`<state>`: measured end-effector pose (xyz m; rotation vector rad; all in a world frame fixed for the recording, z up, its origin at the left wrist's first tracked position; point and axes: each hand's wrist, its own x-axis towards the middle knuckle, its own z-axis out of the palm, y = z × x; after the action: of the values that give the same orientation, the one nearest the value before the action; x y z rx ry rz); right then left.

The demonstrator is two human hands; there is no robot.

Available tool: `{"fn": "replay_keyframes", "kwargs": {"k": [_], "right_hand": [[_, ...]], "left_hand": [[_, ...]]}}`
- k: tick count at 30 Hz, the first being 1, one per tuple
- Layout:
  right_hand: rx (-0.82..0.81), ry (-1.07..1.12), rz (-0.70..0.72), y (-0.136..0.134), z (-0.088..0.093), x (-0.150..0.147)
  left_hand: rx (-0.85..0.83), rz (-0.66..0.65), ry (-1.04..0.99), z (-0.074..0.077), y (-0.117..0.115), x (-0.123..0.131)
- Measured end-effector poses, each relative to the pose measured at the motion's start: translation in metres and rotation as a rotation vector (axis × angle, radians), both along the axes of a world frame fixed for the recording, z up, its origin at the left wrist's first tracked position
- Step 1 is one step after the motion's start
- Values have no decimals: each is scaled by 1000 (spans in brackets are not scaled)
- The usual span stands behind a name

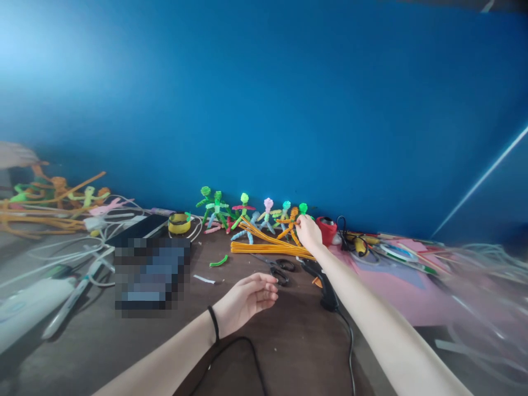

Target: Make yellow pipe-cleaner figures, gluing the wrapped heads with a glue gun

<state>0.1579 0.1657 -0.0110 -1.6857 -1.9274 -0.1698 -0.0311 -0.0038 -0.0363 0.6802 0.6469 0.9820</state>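
My right hand (pixel 310 235) reaches to the back of the table, its fingers pinched at the side of an orange pipe-cleaner figure (pixel 293 221). The figure stands upright among several other pipe-cleaner figures in green, pink and blue, such as a green and red one (pixel 244 207). My left hand (pixel 249 300) hovers over the table with loosely curled fingers, nothing in it. Just beyond its fingertips lie black-handled scissors (pixel 282 268). A bundle of orange pipe cleaners (pixel 264 248) lies in front of the figures. Under my right forearm rests a black glue gun (pixel 325 286).
At the left are a blurred-out phone (pixel 157 275), white cables, a yellow tape roll (pixel 179 223) and more orange pipe cleaners. Pink sheets (pixel 396 291) and clear plastic (pixel 487 297) lie at the right. A blue wall (pixel 264 99) closes the back. Another person's hand (pixel 16 155) shows far left.
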Motion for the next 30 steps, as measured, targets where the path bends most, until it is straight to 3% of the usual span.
{"fn": "replay_keyframes", "kwargs": {"k": [8,11,16,21,30], "right_hand": [[-18,21,-14,-11,6,-8],[-23,-12,86,-22,9,-15],[-191,-105,268,-32,3,-21],[-268,-142,262,-33,-5,-21],[-257,-270,287,-36,0,-19]], "left_hand": [[-5,0,13,1,0,1],[-5,-9,-2,0,0,1],[-6,-15,-4,-2,2,0],[1,-15,-1,-2,3,0],[4,-22,-4,-1,3,0]]}}
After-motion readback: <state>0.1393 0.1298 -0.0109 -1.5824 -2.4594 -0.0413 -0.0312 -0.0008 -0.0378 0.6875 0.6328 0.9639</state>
